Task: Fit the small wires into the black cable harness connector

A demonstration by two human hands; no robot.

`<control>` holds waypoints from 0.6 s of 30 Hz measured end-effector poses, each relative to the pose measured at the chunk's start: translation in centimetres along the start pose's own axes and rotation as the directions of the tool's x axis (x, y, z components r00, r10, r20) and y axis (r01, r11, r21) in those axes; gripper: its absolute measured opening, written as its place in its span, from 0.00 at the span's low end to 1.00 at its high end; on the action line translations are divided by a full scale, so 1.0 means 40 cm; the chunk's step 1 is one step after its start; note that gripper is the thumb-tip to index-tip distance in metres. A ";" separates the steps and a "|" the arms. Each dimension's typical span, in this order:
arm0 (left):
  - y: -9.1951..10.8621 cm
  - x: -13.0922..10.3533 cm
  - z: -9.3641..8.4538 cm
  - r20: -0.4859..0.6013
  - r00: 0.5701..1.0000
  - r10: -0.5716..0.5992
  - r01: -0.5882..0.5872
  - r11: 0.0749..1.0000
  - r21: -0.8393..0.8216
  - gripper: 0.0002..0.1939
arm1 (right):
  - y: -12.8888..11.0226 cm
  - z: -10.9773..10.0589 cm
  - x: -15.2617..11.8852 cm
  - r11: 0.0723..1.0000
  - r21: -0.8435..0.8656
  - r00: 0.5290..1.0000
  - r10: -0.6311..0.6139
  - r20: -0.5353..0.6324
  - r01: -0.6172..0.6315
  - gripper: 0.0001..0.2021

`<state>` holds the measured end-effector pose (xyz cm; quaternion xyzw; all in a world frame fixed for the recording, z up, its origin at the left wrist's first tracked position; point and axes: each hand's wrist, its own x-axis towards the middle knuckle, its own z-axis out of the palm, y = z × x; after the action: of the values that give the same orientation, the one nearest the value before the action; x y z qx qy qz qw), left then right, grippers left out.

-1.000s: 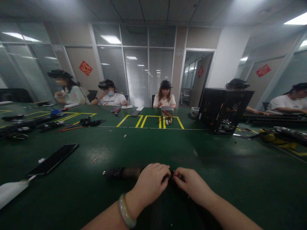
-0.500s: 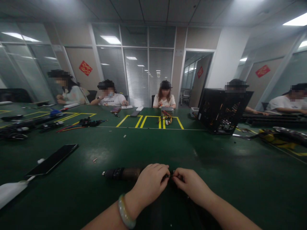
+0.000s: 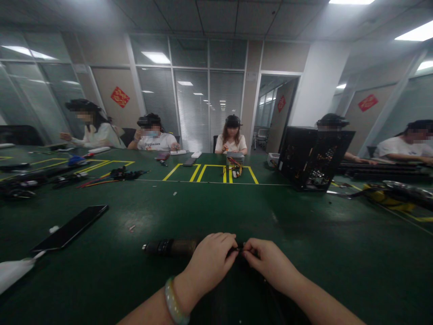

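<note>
A dark cylindrical tool [image 3: 169,247] with a metal tip lies on the green table, its right part hidden behind my left hand [image 3: 214,257]. Fingers and thumb of that hand are pinched on a small dark piece at the tool's right. Just beside it, my right hand [image 3: 262,255] is closed too, its fingertips together at the same dark piece. The two hands nearly touch. What exactly lies between the fingertips is too small and dark to make out. A pale bangle [image 3: 174,301] circles my left wrist.
A black phone [image 3: 71,228] with a white cable lies at the left. Cable bundles [image 3: 125,174] are farther back. A black computer case [image 3: 313,158] stands at the back right. Several people sit across the table [image 3: 203,216]. More cables and a yellow item [image 3: 389,197] are far right.
My hands stay almost where they were, still pinched together. The view has shifted very slightly. A person at the far left has raised a hand.
</note>
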<state>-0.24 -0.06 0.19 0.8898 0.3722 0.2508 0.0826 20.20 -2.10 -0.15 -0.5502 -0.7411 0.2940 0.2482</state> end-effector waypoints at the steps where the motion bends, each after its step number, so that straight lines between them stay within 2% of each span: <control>1: 0.001 0.000 -0.001 0.003 1.000 0.007 -0.007 1.000 0.000 0.05 | -0.002 -0.002 -0.001 1.000 0.001 1.000 0.003 0.003 -0.003 0.07; 7: 0.003 -0.001 -0.005 0.023 0.999 0.033 -0.033 0.999 0.003 0.08 | -0.006 0.001 -0.001 1.000 -0.022 1.000 0.007 0.013 -0.007 0.06; 14: -0.005 -0.002 0.001 0.021 0.999 -0.040 0.040 0.999 0.003 0.06 | 0.001 -0.003 -0.002 0.999 -0.032 0.999 -0.021 0.029 0.022 0.06; 18: -0.003 -0.002 -0.003 0.020 1.000 0.008 -0.008 1.000 0.002 0.06 | -0.005 -0.008 -0.004 0.998 -0.044 0.999 -0.033 0.033 0.034 0.06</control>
<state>-0.43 -0.04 0.22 0.8937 0.3683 0.2420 0.0843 20.30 -2.23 0.21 -0.5382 -0.7605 0.2820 0.2289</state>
